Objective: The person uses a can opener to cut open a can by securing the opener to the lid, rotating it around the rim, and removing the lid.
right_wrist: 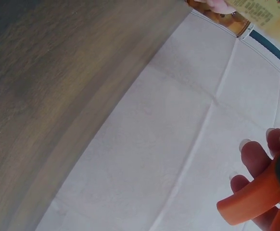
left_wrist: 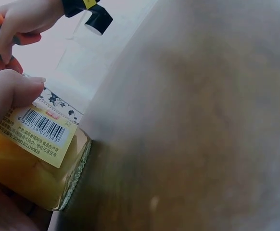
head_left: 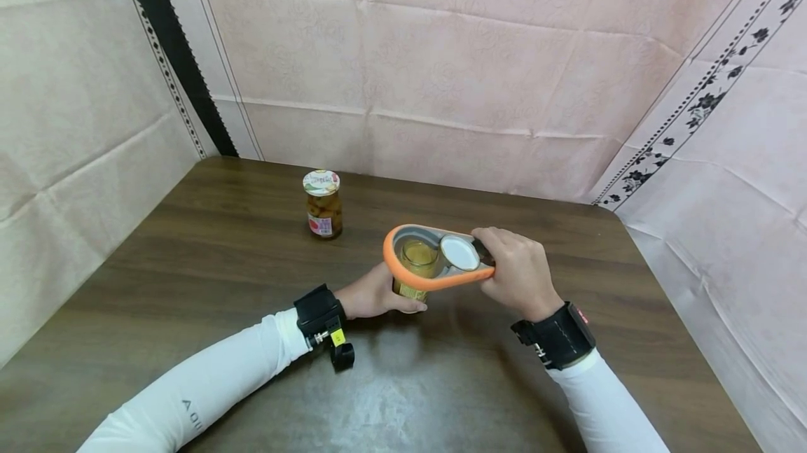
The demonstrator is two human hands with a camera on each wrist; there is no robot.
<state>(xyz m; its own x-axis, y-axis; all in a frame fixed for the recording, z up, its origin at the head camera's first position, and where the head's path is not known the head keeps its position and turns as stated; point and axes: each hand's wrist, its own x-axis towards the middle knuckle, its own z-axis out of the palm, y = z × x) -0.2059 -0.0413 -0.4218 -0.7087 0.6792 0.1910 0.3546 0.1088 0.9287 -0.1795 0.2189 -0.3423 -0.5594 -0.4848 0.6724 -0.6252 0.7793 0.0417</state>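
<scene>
Left hand has fingers curled round jar, near table middle. Right hand grips orange opener over it. Lid off, within opener frame; setting these down seems left. Second jar capped, near back edge. Ample room rightward.

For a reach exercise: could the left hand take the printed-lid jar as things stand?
Probably not: the left hand holds the yellow-labelled jar, though only bare tabletop separates it from the printed-lid jar.
</scene>
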